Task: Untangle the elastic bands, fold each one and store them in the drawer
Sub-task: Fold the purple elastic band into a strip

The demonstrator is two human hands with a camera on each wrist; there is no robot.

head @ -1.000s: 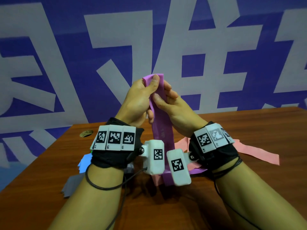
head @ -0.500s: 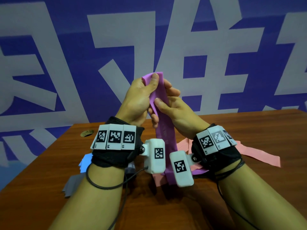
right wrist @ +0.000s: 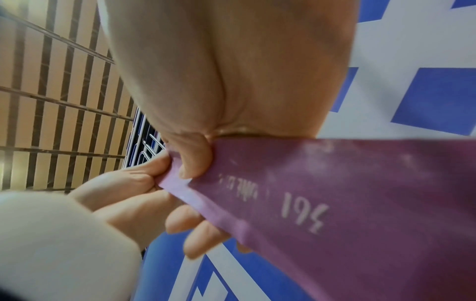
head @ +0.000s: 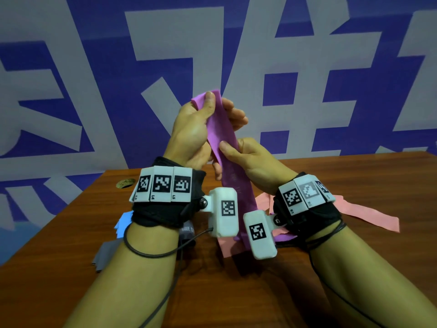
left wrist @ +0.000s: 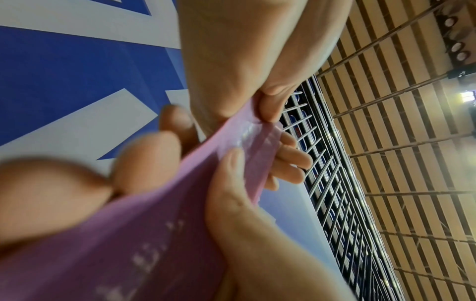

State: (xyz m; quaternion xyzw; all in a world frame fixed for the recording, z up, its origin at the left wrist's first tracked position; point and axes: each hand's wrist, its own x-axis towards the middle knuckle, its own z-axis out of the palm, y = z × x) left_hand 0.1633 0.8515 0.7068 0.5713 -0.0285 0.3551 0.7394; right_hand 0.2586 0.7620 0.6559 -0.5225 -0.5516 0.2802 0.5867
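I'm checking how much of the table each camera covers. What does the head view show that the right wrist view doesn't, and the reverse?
Only the head view shows the wooden table, the pink band lying on it, blue and grey pieces at the left, and both wrist rigs. Only the right wrist view shows pale printed characters on the band and a slatted ceiling. Both show the purple band held up, the left hand pinching its top and the right hand gripping lower down.
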